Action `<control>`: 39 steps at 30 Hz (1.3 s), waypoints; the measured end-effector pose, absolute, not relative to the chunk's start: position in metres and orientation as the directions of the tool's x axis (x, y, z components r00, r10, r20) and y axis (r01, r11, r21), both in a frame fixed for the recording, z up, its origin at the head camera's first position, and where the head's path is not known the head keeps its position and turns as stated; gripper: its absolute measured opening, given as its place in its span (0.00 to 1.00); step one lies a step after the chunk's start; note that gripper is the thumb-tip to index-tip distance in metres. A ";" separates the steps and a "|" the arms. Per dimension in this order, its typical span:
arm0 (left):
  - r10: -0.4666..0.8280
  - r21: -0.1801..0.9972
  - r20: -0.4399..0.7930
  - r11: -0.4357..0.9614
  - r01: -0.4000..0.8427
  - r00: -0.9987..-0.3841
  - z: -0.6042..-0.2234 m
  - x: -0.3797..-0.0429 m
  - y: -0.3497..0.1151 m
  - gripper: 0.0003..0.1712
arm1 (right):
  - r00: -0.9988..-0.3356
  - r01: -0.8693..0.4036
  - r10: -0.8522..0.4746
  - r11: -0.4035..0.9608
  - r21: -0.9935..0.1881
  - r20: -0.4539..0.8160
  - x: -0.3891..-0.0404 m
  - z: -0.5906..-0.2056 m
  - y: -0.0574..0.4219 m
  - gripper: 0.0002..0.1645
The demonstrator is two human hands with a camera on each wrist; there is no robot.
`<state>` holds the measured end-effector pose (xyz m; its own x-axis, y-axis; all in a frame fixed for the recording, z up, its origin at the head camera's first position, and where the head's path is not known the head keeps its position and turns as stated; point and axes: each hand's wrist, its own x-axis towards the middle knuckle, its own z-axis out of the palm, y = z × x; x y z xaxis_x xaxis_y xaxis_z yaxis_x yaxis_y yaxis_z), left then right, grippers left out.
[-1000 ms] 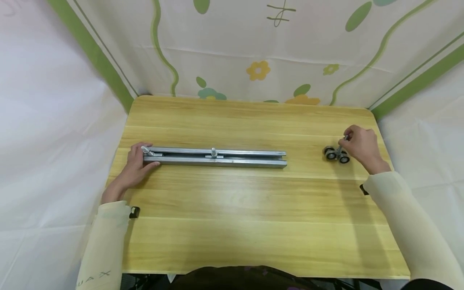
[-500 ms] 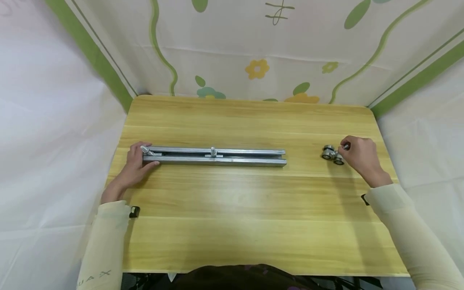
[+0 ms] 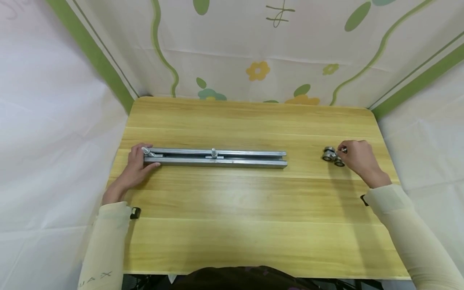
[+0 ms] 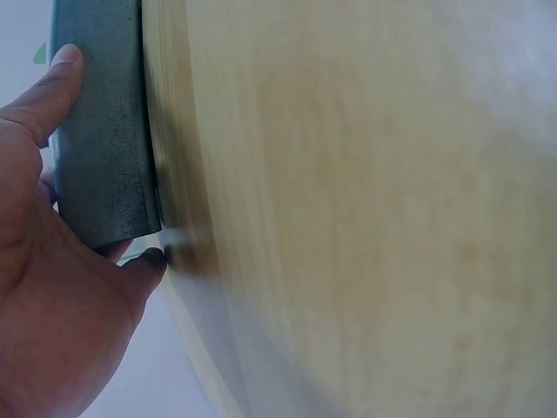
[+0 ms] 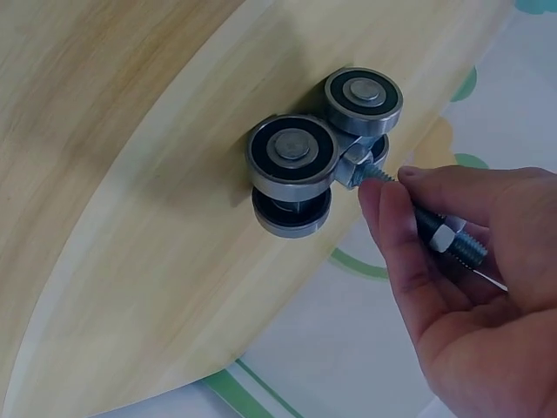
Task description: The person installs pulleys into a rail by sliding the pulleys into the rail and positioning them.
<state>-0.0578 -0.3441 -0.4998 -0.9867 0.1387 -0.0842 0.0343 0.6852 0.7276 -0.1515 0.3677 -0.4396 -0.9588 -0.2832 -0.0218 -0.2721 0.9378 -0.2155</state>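
A grey metal channel rail (image 3: 250, 162) lies left to right across the table, its slot facing up. My left hand (image 3: 135, 166) grips its left end; in the left wrist view the thumb rests along the side wall of the rail (image 4: 104, 148). Two bolts stick up from the slot: a tilted one (image 3: 146, 151) by the left hand, an upright one (image 3: 214, 152) mid-rail. Far to the right, my right hand (image 3: 360, 162) pinches the threaded stem of a roller trolley (image 3: 329, 154). The right wrist view shows its bearing wheels (image 5: 291, 157) and a nut (image 5: 443, 238) on the stem.
Everything lies on a light wooden table (image 3: 235, 225) with rounded far corners. White cloth with printed flowers (image 3: 258, 71) hangs behind it, and white cloth also bounds both sides. A gap of bare wood separates the rail's right end from the trolley.
My right hand has come down toward the table's near side, tipping the trolley's stem over from a more upright stance. The left hand and the rail have stayed in place.
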 end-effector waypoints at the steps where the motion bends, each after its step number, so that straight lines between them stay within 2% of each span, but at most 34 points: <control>1: 0.138 0.729 -0.085 0.684 0.033 -0.987 -0.500 -0.058 -0.344 0.37 | -0.958 -0.274 -0.285 0.937 -0.216 -0.023 -0.152 -0.439 0.367 0.09; 12: 0.139 0.733 -0.085 0.679 0.033 -0.987 -0.501 -0.057 -0.344 0.37 | -0.939 -0.317 -0.338 0.925 -0.211 -0.068 -0.150 -0.433 0.356 0.08; 39: 0.144 0.727 -0.087 0.686 0.036 -0.986 -0.499 -0.059 -0.344 0.37 | -0.829 -0.529 -0.558 0.804 -0.271 -0.038 -0.138 -0.422 0.271 0.03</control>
<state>-0.0585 -0.3442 -0.4992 -0.9857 0.1442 -0.0873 0.0360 0.6857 0.7270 -0.1381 0.2709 -0.4224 -0.8289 -0.5581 -0.0376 -0.5292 0.8042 -0.2707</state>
